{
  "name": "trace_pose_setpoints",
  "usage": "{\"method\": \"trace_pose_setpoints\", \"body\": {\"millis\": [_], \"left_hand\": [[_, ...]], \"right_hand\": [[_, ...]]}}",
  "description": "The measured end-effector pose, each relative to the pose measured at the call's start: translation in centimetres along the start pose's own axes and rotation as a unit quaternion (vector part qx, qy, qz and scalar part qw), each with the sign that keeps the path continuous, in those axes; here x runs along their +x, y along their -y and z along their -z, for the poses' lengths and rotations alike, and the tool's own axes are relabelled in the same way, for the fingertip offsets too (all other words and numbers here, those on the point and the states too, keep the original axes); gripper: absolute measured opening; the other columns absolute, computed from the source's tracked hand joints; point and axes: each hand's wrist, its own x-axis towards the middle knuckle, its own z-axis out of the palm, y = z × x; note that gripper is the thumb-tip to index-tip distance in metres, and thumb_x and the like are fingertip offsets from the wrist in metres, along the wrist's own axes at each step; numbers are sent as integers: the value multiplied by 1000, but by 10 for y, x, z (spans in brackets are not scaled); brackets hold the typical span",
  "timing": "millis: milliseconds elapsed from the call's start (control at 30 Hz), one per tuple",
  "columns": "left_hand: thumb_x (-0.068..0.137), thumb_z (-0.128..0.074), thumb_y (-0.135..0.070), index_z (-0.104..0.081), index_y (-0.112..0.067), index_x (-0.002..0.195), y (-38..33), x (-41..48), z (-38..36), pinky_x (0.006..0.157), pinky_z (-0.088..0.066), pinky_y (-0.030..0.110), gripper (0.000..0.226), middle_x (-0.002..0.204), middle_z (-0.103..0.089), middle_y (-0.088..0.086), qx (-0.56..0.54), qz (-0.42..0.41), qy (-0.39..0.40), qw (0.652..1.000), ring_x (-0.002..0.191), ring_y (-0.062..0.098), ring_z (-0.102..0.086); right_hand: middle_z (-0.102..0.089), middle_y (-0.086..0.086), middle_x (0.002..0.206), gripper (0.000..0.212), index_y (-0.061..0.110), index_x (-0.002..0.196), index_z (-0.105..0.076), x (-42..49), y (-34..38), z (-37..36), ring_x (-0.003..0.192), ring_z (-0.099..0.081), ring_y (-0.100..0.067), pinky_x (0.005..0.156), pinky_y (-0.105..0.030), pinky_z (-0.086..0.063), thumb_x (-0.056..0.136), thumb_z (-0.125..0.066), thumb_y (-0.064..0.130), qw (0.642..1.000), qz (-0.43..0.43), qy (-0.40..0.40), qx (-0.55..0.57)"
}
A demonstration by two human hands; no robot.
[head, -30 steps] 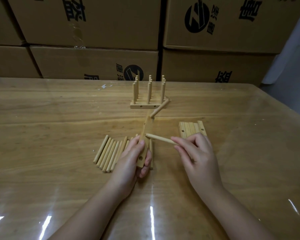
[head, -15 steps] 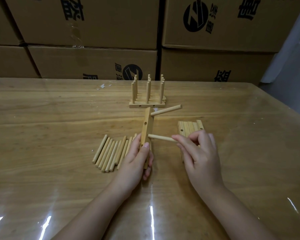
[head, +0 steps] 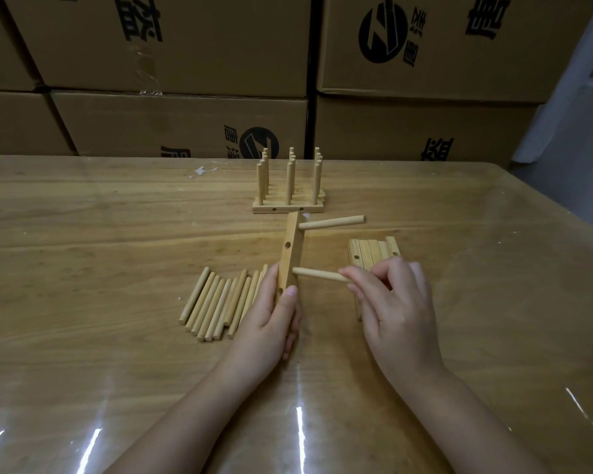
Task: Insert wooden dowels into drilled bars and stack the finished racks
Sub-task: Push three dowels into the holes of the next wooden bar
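The left hand [head: 271, 323], grasping the bar [head: 290, 254], has turned it square. The right hand [head: 391, 302] pinches a dowel [head: 317, 274] whose tip now meets the bar just above that grip, probably ready for pressing in.

Bar you hold [head: 290, 254]: one
Dowels at that bar [head: 332, 222]: two
Loose dowels [head: 216, 302]: about ten
Spare bars [head: 374, 249]: about six

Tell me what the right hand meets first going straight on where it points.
The drilled bar gripped by the left hand; the dowel in the right hand nearly touches it, contact unclear.
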Motion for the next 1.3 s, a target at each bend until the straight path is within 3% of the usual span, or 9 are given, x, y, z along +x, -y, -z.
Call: {"method": "trace_pose_setpoints", "body": {"millis": [267,400,600,733,933,1300], "left_hand": [[90,-38,-45,-40,-44,129,0,-1,-1,42,-39,23,39,62,-47,-5,8,1,7,1000,45,7,-43],[97,-37,-36,-40,-43,129,-1,-1,-1,42,-40,24,33,62,-47,-4,24,7,1,1000,46,7,-44],[95,-39,-37,-39,-45,129,-4,-4,-4,50,-40,10,35,69,-57,-26,66,-7,3,998,54,-6,-52],[100,-38,-24,-41,-34,132,-5,-3,-5,46,-37,11,33,62,-55,-22,47,1,-1,999,45,-3,-45],[100,-38,-23,-43,-44,123,-6,-3,-5,44,-37,16,31,59,-52,-16,34,3,3,999,44,0,-42],[98,-38,-30,-42,-46,124,-6,-3,-4,47,-39,9,31,66,-57,-24,33,-14,15,999,50,-5,-50]], "right_hand": [[-51,-7,75,22,10,98,-71,-1,0,-1,68,-45,-22,61,-33,-40,93,-50,13,1000,1,-2,-16],[-51,-6,75,24,10,99,-71,-2,0,-2,69,-45,-21,62,-34,-41,94,-48,14,1000,-1,3,-11],[-51,-7,73,21,8,94,-71,-1,1,-3,67,-45,-23,59,-38,-43,93,-50,15,1000,-15,12,-9],[-51,-6,74,22,8,94,-70,-1,3,-3,68,-46,-22,60,-38,-43,93,-49,16,999,-26,23,2],[-52,-7,74,24,8,94,-71,-1,3,-3,67,-47,-23,59,-40,-45,93,-48,18,999,-34,30,9],[-53,-6,74,29,6,93,-70,-2,2,-5,69,-49,-24,59,-39,-46,94,-45,21,999,-36,33,8]]}}
